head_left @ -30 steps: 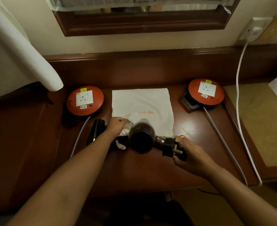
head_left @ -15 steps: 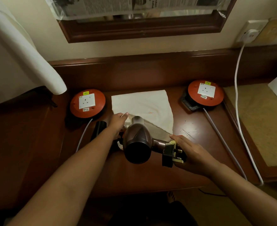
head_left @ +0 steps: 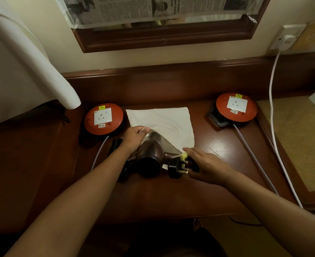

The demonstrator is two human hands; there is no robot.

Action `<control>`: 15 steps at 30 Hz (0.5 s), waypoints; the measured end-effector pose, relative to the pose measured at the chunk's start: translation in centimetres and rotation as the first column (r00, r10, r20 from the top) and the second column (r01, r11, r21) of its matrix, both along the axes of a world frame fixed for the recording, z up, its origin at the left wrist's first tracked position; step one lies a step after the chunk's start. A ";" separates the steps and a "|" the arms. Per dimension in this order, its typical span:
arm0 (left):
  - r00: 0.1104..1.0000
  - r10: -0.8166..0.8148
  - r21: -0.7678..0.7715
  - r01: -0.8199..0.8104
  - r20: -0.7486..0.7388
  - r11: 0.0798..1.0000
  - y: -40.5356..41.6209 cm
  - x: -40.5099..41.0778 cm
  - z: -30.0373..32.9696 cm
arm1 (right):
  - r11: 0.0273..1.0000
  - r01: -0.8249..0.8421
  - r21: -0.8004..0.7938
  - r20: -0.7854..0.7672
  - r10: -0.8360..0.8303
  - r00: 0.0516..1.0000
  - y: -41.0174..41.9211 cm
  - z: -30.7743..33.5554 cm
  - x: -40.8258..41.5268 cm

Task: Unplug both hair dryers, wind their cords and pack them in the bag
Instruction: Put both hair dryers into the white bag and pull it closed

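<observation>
**Dryer nose at bag mouth, both hands engaged**

Nearest: the right hand (head_left: 206, 165) is curled round the handle end of the brown hair dryer (head_left: 150, 158), with the black three-pin plug (head_left: 177, 166) bunched against it; a yellow-green tie shows at the fingertips. Cord appears wound, though most of it is hidden under the hand.

Dryer body: smooth, glossy, rounded barrel, dark rear grille facing the camera. Long axis runs near-to-far, nose pointing away into the bag opening. Handle sticks out to the right.

Left hand (head_left: 134, 136) pinches the near edge of the white cloth bag (head_left: 164, 121) and lifts it; the cloth is soft, matte, creased into a tent over the nose. Left hand sits nearer the mouth, right hand drives the dryer.

Judgement: next push goes straight away from the body; the handle and plug may snag the hem.

A second dark dryer (head_left: 116, 145) lies just left of the left wrist, partly hidden.

Beyond: two orange extension reels (head_left: 103, 118), sockets vacant, on the polished wooden desk (head_left: 153, 197).
</observation>
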State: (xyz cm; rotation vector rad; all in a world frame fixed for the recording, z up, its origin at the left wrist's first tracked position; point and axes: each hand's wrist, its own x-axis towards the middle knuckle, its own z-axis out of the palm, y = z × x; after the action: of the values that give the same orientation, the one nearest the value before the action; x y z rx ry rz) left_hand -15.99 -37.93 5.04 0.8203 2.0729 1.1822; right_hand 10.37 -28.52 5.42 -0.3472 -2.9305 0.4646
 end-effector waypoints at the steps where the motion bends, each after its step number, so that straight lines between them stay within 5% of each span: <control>1: 1.000 -0.001 0.002 0.001 -0.001 1.000 -0.2 0.0 0.1 | 1.000 0.000 -0.002 0.007 0.000 1.000 0.1 -0.2 -0.2; 15: 0.998 0.014 0.051 -0.017 0.060 0.999 -2.0 0.0 0.0 | 0.976 0.217 0.003 0.132 -0.215 0.968 0.0 -3.3 -3.0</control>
State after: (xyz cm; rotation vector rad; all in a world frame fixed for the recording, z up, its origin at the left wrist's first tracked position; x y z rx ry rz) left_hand -15.96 -39.97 5.05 0.7842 2.0114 1.2582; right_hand 7.35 -28.54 2.13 -0.7161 -2.9682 0.4432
